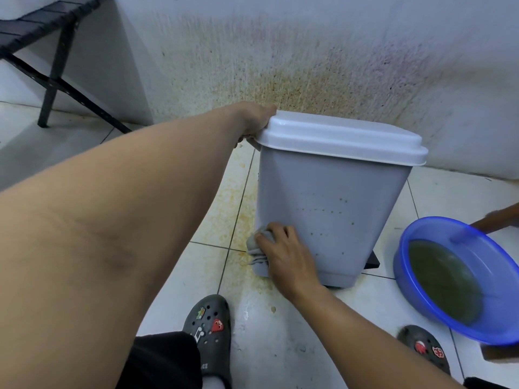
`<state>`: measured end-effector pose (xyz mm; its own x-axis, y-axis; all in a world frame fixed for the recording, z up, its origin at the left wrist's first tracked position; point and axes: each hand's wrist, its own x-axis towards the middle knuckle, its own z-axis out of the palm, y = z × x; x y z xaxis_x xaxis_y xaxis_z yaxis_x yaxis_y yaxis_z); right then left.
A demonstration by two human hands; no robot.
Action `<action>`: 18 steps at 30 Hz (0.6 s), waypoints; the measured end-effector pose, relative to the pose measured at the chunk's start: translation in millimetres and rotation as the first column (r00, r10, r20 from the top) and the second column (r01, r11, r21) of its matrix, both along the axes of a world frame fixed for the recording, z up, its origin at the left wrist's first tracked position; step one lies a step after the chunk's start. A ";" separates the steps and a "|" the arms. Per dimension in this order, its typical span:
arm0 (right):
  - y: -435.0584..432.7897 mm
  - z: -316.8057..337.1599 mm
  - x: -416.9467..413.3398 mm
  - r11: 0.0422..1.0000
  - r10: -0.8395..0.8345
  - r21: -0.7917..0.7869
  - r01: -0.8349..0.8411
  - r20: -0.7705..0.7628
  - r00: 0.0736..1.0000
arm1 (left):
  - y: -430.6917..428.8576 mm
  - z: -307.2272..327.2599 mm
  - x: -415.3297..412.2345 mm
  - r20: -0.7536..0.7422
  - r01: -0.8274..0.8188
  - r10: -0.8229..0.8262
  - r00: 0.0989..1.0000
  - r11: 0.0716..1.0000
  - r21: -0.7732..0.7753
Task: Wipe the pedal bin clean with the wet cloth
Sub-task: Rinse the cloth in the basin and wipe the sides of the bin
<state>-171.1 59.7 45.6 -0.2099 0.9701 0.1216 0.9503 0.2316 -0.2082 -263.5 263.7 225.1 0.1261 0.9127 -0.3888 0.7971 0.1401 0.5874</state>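
Observation:
A grey pedal bin (334, 209) with a pale closed lid (342, 138) stands on the tiled floor against a stained wall. Small brown spots dot its near side. My left hand (257, 119) grips the lid's back left corner. My right hand (283, 251) holds a bunched grey wet cloth (258, 245) against the bin's lower left edge. The black pedal (372, 261) pokes out at the bin's lower right.
A blue basin (460, 279) of murky greenish water sits on the floor to the right, with a brown stick-like object (497, 217) beyond it. Yellow stains mark the tiles left of the bin. My two black clogs (209, 327) are near. A black folding frame (56, 77) stands far left.

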 end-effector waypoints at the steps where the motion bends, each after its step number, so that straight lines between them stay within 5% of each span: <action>1: 1.2 4.5 0.6 1.000 -0.005 0.016 0.005 -0.046 0.999 | 0.9 -1.4 0.1 0.006 -0.002 0.002 1.000 1.000 0.000; 5: 21.7 50.4 4.2 0.972 0.005 0.231 0.042 -0.199 0.980 | 5.8 -6.6 0.1 0.004 -0.016 0.016 1.000 1.000 0.001; 9: 53.7 91.0 8.2 0.910 -0.032 0.405 0.089 -0.147 0.989 | 8.1 -7.4 1.0 0.001 -0.009 0.009 1.000 1.000 -0.003; 18: 48.0 48.6 2.8 0.968 -0.044 0.249 0.021 0.086 0.995 | 12.5 -12.2 2.6 0.098 -0.082 0.088 0.991 0.995 -0.064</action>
